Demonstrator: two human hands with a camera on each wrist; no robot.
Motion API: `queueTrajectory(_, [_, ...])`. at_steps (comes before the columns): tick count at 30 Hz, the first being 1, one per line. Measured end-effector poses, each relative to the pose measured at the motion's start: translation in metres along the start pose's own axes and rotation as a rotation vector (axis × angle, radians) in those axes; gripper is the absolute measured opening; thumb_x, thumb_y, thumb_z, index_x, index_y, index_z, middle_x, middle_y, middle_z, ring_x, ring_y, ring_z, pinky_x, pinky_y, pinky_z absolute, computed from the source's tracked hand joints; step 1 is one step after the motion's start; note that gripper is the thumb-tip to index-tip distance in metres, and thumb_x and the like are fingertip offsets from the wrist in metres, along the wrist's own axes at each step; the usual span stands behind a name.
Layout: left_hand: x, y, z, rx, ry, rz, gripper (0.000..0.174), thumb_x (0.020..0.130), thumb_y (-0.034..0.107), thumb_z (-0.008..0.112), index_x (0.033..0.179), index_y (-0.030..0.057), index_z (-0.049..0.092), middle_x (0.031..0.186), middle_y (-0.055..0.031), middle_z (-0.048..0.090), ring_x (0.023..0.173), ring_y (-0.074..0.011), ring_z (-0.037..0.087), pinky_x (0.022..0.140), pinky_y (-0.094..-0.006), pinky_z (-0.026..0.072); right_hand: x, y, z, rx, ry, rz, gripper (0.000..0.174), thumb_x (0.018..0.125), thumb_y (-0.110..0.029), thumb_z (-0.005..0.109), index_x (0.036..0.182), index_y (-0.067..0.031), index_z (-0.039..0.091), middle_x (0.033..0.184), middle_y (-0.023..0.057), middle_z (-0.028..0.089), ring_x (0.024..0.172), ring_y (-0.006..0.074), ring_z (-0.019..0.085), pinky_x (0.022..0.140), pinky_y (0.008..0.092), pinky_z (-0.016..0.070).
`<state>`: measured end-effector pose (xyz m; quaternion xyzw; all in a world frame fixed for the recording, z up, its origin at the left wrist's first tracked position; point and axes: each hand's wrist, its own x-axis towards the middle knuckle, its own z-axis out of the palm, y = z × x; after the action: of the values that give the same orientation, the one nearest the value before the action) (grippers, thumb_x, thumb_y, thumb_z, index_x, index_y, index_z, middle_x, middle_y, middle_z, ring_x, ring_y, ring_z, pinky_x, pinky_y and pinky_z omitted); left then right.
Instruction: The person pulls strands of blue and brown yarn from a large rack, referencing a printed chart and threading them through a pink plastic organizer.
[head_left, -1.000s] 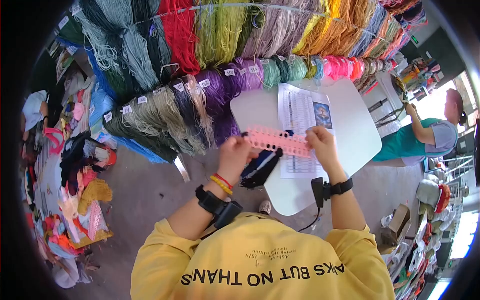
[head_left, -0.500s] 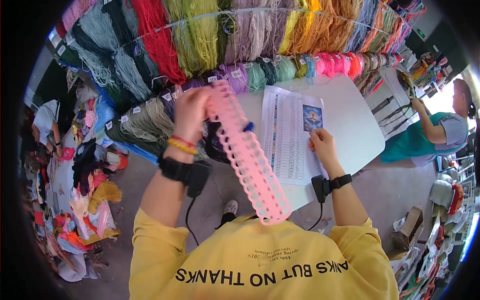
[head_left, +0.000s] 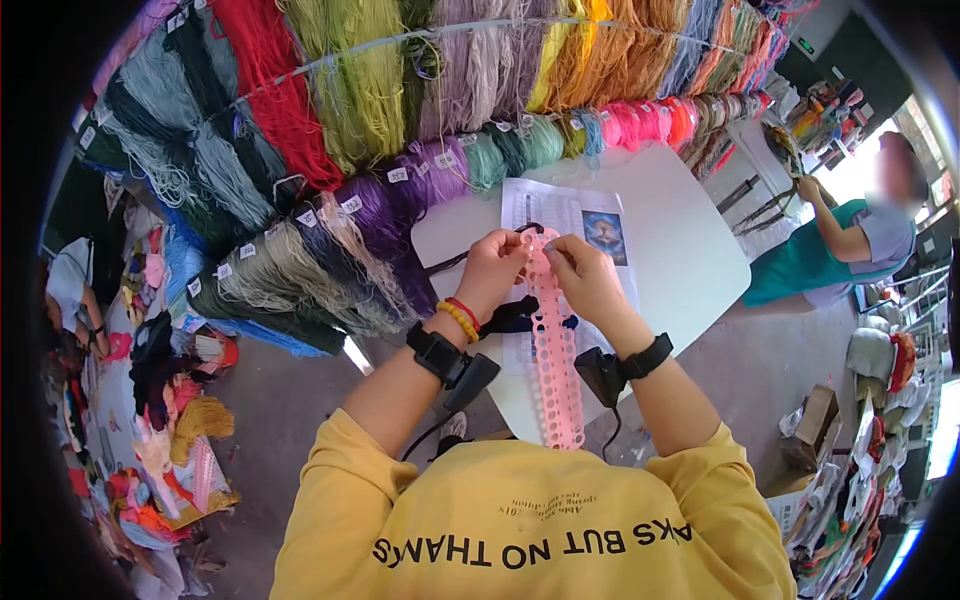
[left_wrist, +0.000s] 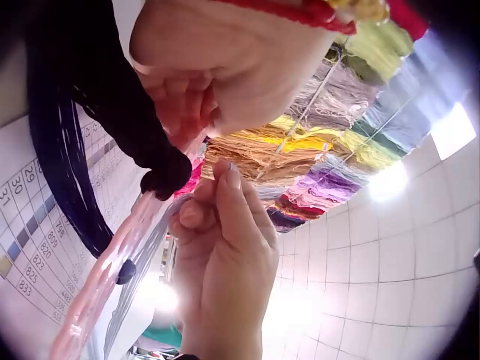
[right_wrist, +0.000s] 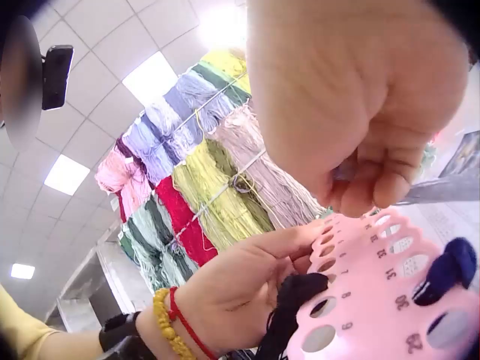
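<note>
A long pink thread holder card [head_left: 553,350], lined with numbered holes, hangs down in front of the yellow shirt. My left hand [head_left: 492,275] grips its upper end at the edge. Black thread [right_wrist: 296,311] is looped through a side hole, and dark navy thread [right_wrist: 450,274] is knotted through another. My right hand [head_left: 590,280] is at the same upper end, fingers curled and thumb pinched to the forefinger. Grey strands [left_wrist: 139,274] run from these fingers in the left wrist view. Palms hide part of the card's top.
A white table [head_left: 690,250] bears a printed colour chart [head_left: 520,205] with a blue picture. Labelled thread skeins [head_left: 430,175] hang along racks ahead. Another person [head_left: 835,245] stands at the right. Piled fabric and yarn [head_left: 175,400] lie at the left; a cardboard box [head_left: 815,420] is at the right.
The card, first held level between both hands, swung down from my left hand and now hangs nearly upright. My right hand left the card, was over the chart, and is back at its top.
</note>
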<state>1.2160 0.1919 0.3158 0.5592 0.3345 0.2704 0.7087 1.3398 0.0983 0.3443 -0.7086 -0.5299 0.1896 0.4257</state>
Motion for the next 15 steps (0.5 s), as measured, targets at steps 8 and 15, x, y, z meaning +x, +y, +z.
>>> queueTrajectory(8, [0.008, -0.013, -0.002, -0.105, -0.055, 0.078, 0.017, 0.083, 0.012, 0.056, 0.098, 0.0029, 0.055, 0.083, -0.0021, 0.06, 0.073, -0.009, 0.056, 0.063, -0.0224, 0.0441, 0.022, -0.005, 0.012, -0.299, -0.021, -0.249, 0.014, 0.084, -0.015, 0.049, 0.087, -0.0018, 0.053, 0.081, 0.0172, 0.06, 0.072, 0.0359, 0.059, 0.062, 0.0423, 0.0464])
queueTrajectory(15, [0.003, -0.011, -0.001, -0.115, -0.061, 0.004, 0.02, 0.085, 0.014, 0.055, 0.101, 0.0028, 0.056, 0.084, -0.0023, 0.06, 0.074, -0.0095, 0.057, 0.065, -0.0223, 0.0444, 0.022, -0.015, 0.014, -0.684, -0.193, -0.121, 0.014, 0.085, -0.016, 0.046, 0.087, -0.0026, 0.043, 0.077, 0.0156, 0.06, 0.068, 0.0331, 0.061, 0.057, 0.0432, 0.0475])
